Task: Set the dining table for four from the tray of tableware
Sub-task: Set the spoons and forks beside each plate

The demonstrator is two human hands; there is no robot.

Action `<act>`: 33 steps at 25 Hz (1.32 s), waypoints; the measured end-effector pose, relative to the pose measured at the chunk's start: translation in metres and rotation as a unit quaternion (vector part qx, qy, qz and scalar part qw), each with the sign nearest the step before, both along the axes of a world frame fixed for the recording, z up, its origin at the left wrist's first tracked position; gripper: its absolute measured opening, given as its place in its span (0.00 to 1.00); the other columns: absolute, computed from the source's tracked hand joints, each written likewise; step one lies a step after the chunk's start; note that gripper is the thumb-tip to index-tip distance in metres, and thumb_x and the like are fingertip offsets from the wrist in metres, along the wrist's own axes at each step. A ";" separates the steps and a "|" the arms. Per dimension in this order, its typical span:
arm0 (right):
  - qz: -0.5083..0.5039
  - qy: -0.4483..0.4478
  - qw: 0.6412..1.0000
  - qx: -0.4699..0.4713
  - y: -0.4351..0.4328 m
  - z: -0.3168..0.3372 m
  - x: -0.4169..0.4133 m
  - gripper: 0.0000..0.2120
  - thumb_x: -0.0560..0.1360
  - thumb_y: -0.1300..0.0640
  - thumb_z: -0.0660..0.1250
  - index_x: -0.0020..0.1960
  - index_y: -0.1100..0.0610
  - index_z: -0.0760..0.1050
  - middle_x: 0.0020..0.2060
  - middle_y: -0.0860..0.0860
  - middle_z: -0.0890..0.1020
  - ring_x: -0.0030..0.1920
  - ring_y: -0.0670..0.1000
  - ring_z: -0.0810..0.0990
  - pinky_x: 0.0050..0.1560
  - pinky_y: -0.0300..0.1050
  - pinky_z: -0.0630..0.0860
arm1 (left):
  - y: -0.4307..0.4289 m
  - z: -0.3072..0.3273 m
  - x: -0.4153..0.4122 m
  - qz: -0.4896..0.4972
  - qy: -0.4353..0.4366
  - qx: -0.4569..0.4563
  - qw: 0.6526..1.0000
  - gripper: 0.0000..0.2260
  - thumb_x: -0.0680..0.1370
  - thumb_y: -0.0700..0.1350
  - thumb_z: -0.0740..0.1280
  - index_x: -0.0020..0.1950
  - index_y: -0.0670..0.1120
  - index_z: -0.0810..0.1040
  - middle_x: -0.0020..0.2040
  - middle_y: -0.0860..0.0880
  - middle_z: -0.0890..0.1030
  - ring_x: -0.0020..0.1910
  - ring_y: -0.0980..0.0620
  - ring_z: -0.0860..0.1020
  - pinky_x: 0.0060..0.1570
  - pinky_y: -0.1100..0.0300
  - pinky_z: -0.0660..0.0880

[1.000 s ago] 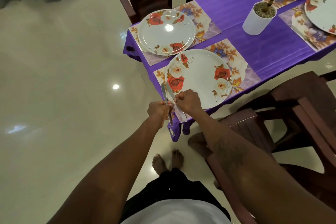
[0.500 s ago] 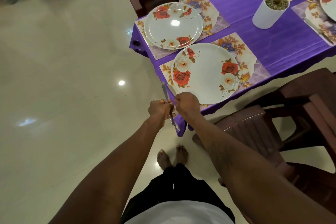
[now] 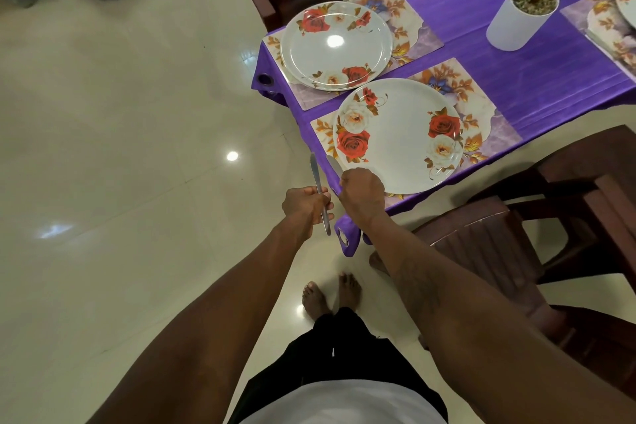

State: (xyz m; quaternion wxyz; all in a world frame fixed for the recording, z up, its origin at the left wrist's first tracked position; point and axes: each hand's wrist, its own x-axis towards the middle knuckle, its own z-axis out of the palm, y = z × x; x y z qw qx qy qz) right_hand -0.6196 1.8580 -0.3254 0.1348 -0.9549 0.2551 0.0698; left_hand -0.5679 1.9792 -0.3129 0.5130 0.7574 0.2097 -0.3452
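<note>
- My left hand (image 3: 304,205) has its grip clamped round the middle of a slim silver steel table knife (image 3: 316,172), blade pointing away, just off the purple-clothed desk (image 3: 516,79) corner;
- my right hand (image 3: 361,191) curls round a second silver knife (image 3: 333,164), its blade tip just beside the near rose-patterned white plate (image 3: 399,134);
- I judge both knives light, stiff and slick; best held by the handle;
- the plate looks breakable; I'd keep off its rim.

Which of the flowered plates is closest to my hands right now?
The nearer plate, on the placemat at the table corner: your right hand is beside its rim, the other plates lie farther back.
</note>
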 end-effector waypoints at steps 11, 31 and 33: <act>-0.038 -0.014 0.999 0.023 0.006 0.003 0.004 0.17 0.77 0.50 0.74 0.62 0.58 0.79 0.53 0.54 0.84 0.51 0.55 0.84 0.53 0.47 0.81 | 0.003 0.005 0.009 -0.006 0.002 -0.010 1.000 0.06 0.77 0.39 0.76 0.53 0.40 0.85 0.46 0.42 0.86 0.41 0.46 0.87 0.43 0.45 0.86; 0.004 -0.056 0.995 0.082 -0.028 -0.005 -0.061 0.26 0.79 0.37 0.65 0.66 0.56 0.79 0.58 0.52 0.83 0.55 0.51 0.82 0.56 0.46 0.80 | -0.018 0.002 -0.007 -0.014 0.006 0.003 1.000 0.08 0.74 0.37 0.78 0.51 0.42 0.84 0.45 0.44 0.86 0.35 0.49 0.87 0.35 0.52 0.85; -0.007 -0.061 0.992 0.107 -0.027 -0.003 -0.058 0.23 0.80 0.41 0.66 0.66 0.57 0.80 0.57 0.53 0.83 0.55 0.52 0.82 0.57 0.47 0.79 | -0.017 0.002 -0.008 -0.019 0.005 0.005 1.000 0.08 0.74 0.38 0.78 0.51 0.43 0.83 0.47 0.44 0.86 0.38 0.47 0.87 0.39 0.50 0.86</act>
